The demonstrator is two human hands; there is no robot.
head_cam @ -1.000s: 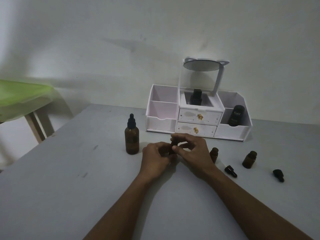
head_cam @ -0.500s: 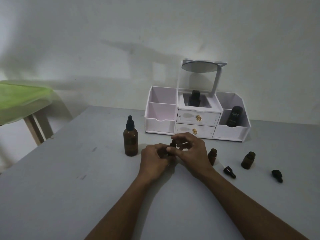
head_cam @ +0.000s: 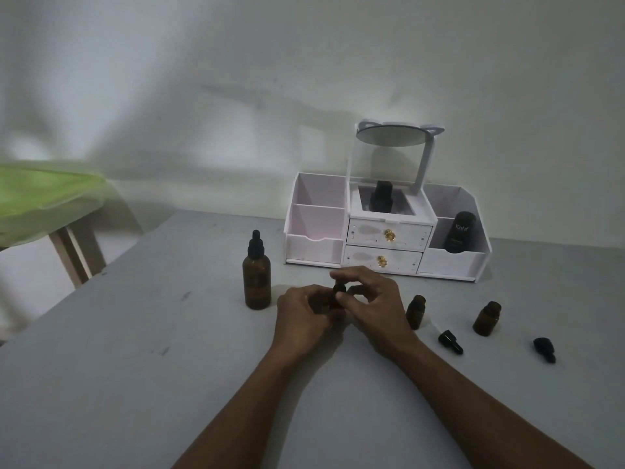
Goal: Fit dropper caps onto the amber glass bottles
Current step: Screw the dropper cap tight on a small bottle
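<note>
Dropper cap [head_cam: 339, 288] pinched between both hands [head_cam: 338, 308] above table.

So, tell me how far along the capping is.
Done: the tall bottle on the left stands capped. In hand: the left hand holds a small bottle, mostly hidden, while the right hand pinches a cap on top of it. Left: two open small bottles stand to the right, with two loose caps lying on the table beside them.
</note>
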